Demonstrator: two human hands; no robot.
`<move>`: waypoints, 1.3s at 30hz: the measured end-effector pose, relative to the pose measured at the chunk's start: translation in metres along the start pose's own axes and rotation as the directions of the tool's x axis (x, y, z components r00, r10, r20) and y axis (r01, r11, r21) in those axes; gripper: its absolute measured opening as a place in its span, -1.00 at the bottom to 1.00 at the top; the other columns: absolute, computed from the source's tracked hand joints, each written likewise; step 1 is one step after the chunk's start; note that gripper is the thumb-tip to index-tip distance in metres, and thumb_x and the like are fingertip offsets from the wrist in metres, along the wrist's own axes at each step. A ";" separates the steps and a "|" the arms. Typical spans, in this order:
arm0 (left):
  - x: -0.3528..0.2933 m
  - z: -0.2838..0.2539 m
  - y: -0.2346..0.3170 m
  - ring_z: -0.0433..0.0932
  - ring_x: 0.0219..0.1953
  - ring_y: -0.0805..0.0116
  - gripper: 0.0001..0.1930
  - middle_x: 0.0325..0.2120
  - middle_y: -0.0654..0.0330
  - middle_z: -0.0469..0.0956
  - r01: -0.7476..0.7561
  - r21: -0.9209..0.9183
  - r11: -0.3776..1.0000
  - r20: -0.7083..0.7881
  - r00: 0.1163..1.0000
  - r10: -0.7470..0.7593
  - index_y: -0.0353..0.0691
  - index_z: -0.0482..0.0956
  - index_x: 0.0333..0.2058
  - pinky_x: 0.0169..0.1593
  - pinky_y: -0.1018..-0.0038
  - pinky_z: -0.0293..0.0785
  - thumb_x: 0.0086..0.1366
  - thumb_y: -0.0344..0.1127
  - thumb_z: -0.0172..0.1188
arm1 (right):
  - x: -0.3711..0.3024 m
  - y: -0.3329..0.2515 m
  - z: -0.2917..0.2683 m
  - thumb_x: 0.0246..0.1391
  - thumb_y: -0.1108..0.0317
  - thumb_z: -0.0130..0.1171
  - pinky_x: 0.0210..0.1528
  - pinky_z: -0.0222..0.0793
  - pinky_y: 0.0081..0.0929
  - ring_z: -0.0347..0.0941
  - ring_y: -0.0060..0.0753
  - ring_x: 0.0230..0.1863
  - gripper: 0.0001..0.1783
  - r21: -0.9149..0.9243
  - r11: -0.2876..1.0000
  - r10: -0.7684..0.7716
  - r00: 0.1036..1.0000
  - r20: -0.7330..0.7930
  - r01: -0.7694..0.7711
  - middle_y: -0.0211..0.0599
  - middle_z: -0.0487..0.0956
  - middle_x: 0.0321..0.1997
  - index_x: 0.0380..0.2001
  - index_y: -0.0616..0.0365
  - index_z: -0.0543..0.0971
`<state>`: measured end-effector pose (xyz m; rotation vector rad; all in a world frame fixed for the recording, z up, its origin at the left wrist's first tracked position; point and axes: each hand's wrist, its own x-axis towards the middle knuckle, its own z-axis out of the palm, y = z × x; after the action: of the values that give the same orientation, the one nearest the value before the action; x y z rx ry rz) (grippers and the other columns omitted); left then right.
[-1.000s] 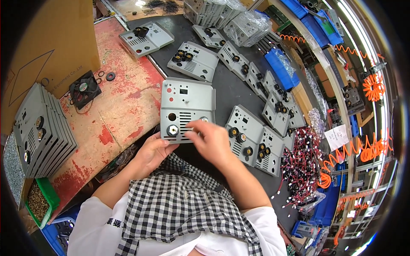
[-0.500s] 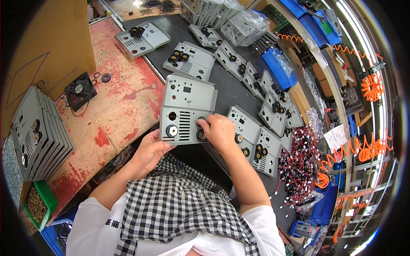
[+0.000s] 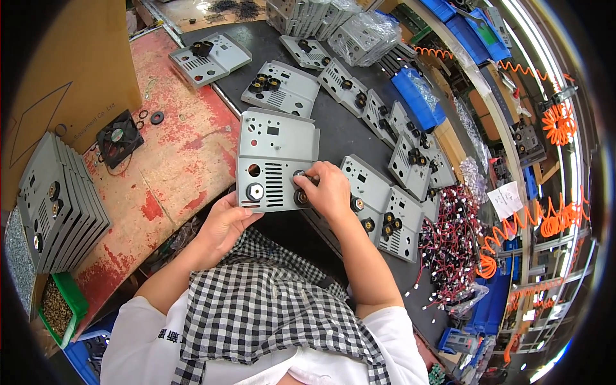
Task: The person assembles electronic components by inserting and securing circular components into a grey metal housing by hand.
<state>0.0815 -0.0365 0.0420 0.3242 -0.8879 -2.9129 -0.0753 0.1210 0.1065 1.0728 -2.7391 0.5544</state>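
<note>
The right hand's (image 3: 330,190) fingers are closed on black round fittings (image 3: 299,196) at the near right of a gray metal panel (image 3: 263,147). The left hand's (image 3: 224,224) fingers clamp its near left corner. Similar panels (image 3: 278,87) lie beyond on the dark desk (image 3: 340,130); a black cooling fan (image 3: 119,139) sits left.

Held panel (image 3: 264,144) as reference. Left hand (image 3: 224,224) at its near left corner; right hand (image 3: 327,189) at its near right, by a knob (image 3: 300,196). To its left: fan (image 3: 117,141) on the bench top (image 3: 173,151). Farther left of it: panel stack (image 3: 67,208). Far left, nearer the wearer than it: tub (image 3: 78,300), small parts inside. Directly behind it: another panel (image 3: 292,96). Well behind, to its right: wrapped stack (image 3: 362,40). Just right of it: panel pair (image 3: 367,183). Well right of it: cable heap (image 3: 449,247).
</note>
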 end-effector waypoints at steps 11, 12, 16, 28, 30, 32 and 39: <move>-0.003 0.003 -0.004 0.48 -0.02 0.32 -0.60 -0.10 0.08 0.48 -0.021 0.024 1.000 0.002 1.000 0.021 -0.39 0.33 -0.02 0.15 0.35 0.37 0.11 -0.55 0.05 | -0.032 0.006 -0.002 -0.27 0.26 0.37 -0.36 0.37 -0.32 0.45 -0.20 -0.44 -0.76 0.022 0.980 -0.199 0.980 -0.032 0.200 -0.29 0.51 -0.55 -0.53 0.15 0.60; -0.003 0.004 -0.005 0.48 -0.02 0.32 -0.60 -0.11 0.08 0.48 -0.015 0.016 1.000 -0.005 1.000 0.016 -0.40 0.33 -0.02 0.15 0.35 0.37 0.11 -0.55 0.04 | -0.033 0.005 -0.001 -0.28 0.24 0.37 -0.38 0.36 -0.31 0.45 -0.20 -0.45 -0.76 -0.030 0.985 -0.172 0.984 -0.048 0.170 -0.29 0.50 -0.58 -0.57 0.16 0.59; -0.001 0.007 -0.003 0.48 -0.02 0.31 -0.60 -0.11 0.07 0.48 -0.018 0.004 1.000 0.005 1.000 0.018 -0.42 0.33 -0.02 0.16 0.34 0.36 0.11 -0.55 0.04 | -0.034 0.000 0.001 -0.27 0.19 0.36 -0.35 0.34 -0.29 0.44 -0.18 -0.45 -0.73 -0.090 0.993 -0.080 0.997 -0.022 0.078 -0.30 0.50 -0.58 -0.65 0.15 0.56; -0.052 0.005 0.064 0.47 0.00 0.24 -0.51 -0.03 0.06 0.43 -0.282 -0.029 0.959 0.028 0.959 0.283 -0.36 0.27 0.08 0.05 0.30 0.45 0.12 -0.53 0.02 | -0.031 -0.043 -0.014 0.16 0.33 -0.01 -0.38 0.33 -0.55 0.37 -0.56 -0.45 -0.56 0.580 0.799 0.130 0.988 0.088 -0.157 -0.28 0.50 -0.33 0.09 0.29 0.31; -0.079 0.031 0.090 0.44 0.02 0.19 -0.43 -0.01 0.03 0.38 -0.444 0.158 0.882 -0.081 0.884 0.460 -0.30 0.17 0.13 0.07 0.21 0.43 0.09 -0.50 0.03 | -0.030 -0.075 -0.018 0.20 0.35 -0.08 -0.48 0.30 -0.66 0.33 -0.64 -0.55 -0.57 0.792 0.597 -0.011 0.985 0.171 -0.131 -0.36 0.48 -0.40 0.11 0.29 0.29; -0.115 0.030 0.116 0.41 0.05 0.19 -0.39 0.01 0.04 0.34 -0.479 0.186 0.858 -0.073 0.864 0.498 -0.23 0.12 0.16 0.04 0.21 0.46 0.08 -0.50 0.03 | -0.020 -0.114 -0.029 0.25 0.35 -0.16 -0.53 0.21 -0.75 0.28 -0.72 -0.55 -0.56 0.809 0.575 -0.138 0.962 0.237 -0.117 -0.41 0.47 -0.34 0.16 0.28 0.25; -0.223 -0.006 0.185 0.34 0.11 0.29 -0.51 0.06 0.07 0.38 -0.499 0.852 0.161 -0.034 0.254 0.967 -0.47 0.31 0.08 0.21 0.40 0.16 0.16 -0.43 0.01 | 0.034 -0.259 -0.020 0.20 0.31 -0.08 -0.46 0.26 -0.66 0.31 -0.68 -0.53 -0.57 0.895 0.437 -0.503 0.799 0.329 -0.093 -0.46 0.44 -0.43 0.11 0.23 0.33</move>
<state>0.3031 -0.1631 0.1806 0.5389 -1.4129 -1.1665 0.0760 -0.0680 0.2075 2.0628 -2.5377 2.1063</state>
